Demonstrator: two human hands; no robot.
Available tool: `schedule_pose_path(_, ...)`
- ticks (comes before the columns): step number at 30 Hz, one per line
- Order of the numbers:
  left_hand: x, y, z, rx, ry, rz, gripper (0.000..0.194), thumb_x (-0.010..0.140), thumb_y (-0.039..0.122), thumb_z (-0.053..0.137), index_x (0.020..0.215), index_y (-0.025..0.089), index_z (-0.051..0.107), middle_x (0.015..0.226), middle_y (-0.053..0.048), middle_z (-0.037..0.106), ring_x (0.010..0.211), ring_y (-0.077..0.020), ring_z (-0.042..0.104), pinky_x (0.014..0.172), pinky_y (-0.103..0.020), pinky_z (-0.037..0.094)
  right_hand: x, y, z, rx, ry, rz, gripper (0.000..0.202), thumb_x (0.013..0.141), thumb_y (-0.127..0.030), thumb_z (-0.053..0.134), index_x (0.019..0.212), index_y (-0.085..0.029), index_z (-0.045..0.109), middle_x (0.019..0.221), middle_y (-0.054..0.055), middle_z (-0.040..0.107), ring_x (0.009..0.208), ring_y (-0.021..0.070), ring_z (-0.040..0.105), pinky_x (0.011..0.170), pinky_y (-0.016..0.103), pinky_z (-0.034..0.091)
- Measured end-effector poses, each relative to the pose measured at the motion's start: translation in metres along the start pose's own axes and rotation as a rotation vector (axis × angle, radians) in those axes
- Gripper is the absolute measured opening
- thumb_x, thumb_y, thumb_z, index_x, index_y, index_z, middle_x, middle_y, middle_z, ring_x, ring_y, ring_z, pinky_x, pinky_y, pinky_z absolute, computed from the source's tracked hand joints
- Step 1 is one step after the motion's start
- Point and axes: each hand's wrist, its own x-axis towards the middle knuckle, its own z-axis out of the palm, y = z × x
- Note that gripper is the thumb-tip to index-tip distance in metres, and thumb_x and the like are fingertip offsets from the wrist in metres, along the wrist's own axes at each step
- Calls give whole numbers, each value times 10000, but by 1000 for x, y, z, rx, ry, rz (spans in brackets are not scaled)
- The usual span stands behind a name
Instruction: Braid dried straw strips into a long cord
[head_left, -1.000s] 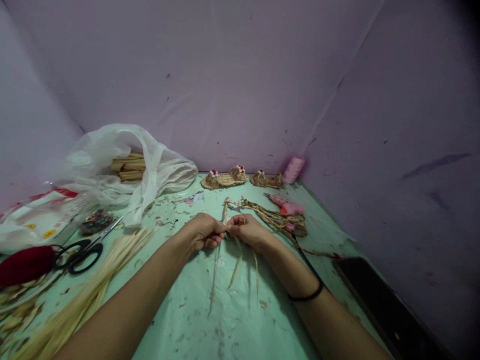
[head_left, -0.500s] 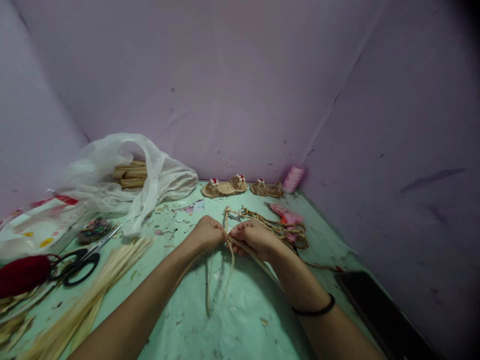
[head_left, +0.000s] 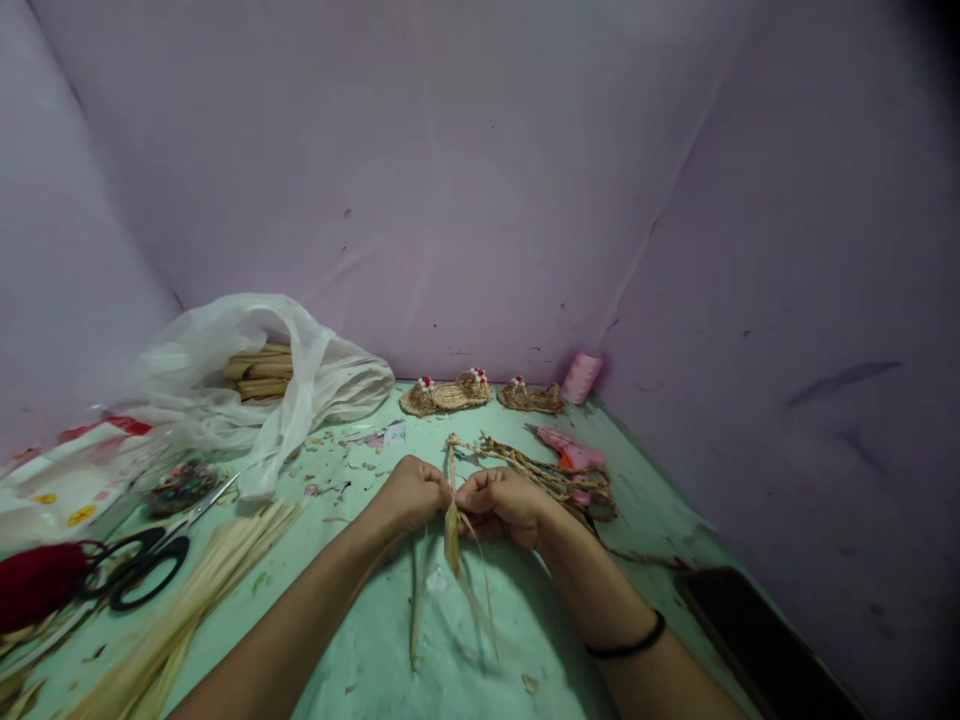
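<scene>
My left hand (head_left: 417,492) is closed in a pinch on pale plant-fibre strands (head_left: 451,540) at the centre of the green table. Facing it, my right hand (head_left: 504,503) pinches the same strands, its fingertips almost touching the left ones. Above the hands a thin braided cord runs up to a small knotted end (head_left: 451,441). Loose strand ends hang below the fingers, one of them wide and yellowish. Beyond my right hand lies a bundle of brown braided cord (head_left: 559,475).
Small woven slippers (head_left: 450,394), a pink thread spool (head_left: 582,377) and a pink glue gun (head_left: 568,448) stand behind. At left are a plastic bag (head_left: 330,375), black scissors (head_left: 150,570), red yarn (head_left: 41,585) and raffia (head_left: 187,610). A dark phone-like object (head_left: 757,640) lies right.
The whole scene sits slightly lower in view. A strand that ran under my right wrist now hangs down between the hands, and the wide yellowish piece shows below the fingers.
</scene>
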Motion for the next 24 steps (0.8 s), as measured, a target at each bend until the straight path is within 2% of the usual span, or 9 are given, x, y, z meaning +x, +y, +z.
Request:
schedule_pose_path(4,-5,3,2,-63,-9,-10,76,470,123,462,408,123,507,334,36,404,345,-52,302,381,-191,210,0,3,3,59,-59,49,152,732,-64,456,596,-123,488,488,9,561,437,97,551,496,233,474)
schedule_pose_path(6,-6,3,1,-43,-24,12,88,474,130,469,424,113,540,335,37,398,351,-49,293,384,-192,199,0,3,4,79,-93,53,157,741,-58,442,604,-118,488,494,1,545,397,66,504,449,195,451)
schedule_pose_path(9,-6,1,0,26,-46,57,128,503,168,494,471,92,592,357,39,388,376,-46,263,393,-196,177,2,5,3,48,-96,49,161,726,-66,456,573,-106,484,448,-30,476,288,4,306,290,109,234)
schedule_pose_path(11,-5,-1,-1,86,-42,87,151,523,213,515,461,92,582,370,46,352,395,-46,239,398,-199,171,4,7,2,-2,-49,38,165,706,-91,480,541,-109,481,397,-48,427,261,-2,206,266,130,96)
schedule_pose_path(12,-5,-1,-2,118,-38,100,167,530,234,523,446,96,565,377,49,326,404,-46,230,400,-200,170,4,8,3,-29,-21,24,160,692,-104,495,532,-110,489,374,-55,407,255,2,184,269,145,71)
schedule_pose_path(19,-5,11,-12,296,-3,234,203,556,278,491,421,128,471,431,49,249,454,-62,235,417,-199,169,-3,-3,9,-86,199,-173,78,561,-123,607,511,-106,550,359,-56,464,281,10,238,321,183,123)
schedule_pose_path(22,-4,13,-13,323,28,247,186,549,267,470,418,138,440,434,49,243,452,-63,231,415,-201,161,-4,-6,8,-79,202,-202,102,529,-131,635,491,-105,544,358,-52,469,299,12,256,335,183,140)
schedule_pose_path(24,-4,11,-12,371,14,234,180,547,267,462,424,136,452,434,47,252,449,-67,249,416,-200,176,-2,-4,7,-77,164,-144,112,539,-133,617,478,-110,526,352,-49,461,291,16,260,329,183,137)
